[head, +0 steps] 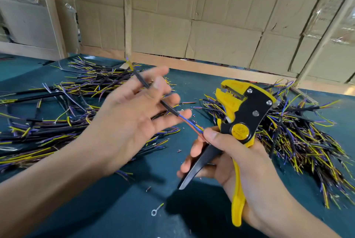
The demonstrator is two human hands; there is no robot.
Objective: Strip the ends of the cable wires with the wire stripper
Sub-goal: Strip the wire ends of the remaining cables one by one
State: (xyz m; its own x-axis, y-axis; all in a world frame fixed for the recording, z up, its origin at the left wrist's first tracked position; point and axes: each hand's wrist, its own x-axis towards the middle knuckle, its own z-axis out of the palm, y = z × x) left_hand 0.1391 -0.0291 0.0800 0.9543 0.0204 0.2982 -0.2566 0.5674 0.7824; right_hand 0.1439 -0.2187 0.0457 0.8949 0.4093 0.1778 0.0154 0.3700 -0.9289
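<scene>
Left hand (pixel 123 120) fingers spread, cable (pixel 153 93) lying loose across them, right hand (pixel 238 153) clamped on wire stripper (pixel 244 114) and pinching the wire ends; risk: cable slips out before reaching the stripper's mouth.

Both forearms are bare, and the left hand (pixel 123 120) and right hand (pixel 244 162) are ungloved.

The single wide-angle view came from the person's head and looked forward and down, very near to the left hand (pixel 123 120) and the right hand (pixel 238 162), across the dark green tabletop (pixel 107 210) toward the cardboard wall (pixel 211 16) at its far edge.
</scene>
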